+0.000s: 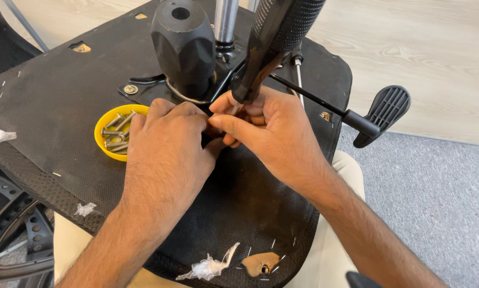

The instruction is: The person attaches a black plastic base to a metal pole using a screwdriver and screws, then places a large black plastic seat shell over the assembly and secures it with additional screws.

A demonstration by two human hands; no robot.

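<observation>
Where wood floor [410, 42] ends, probably grey carpet [437, 213].

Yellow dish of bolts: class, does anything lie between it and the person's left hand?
Nothing visible. The yellow dish sits just left of the left hand on the black fabric underside, its bolts uncovered.

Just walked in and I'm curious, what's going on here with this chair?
A person has an upturned office chair seat across their lap. Both hands, left hand and right hand, pinch something small, hidden by the fingers, at the foot of the black armrest bracket. A yellow cap holding bolts sits on the seat by the left hand.
</observation>
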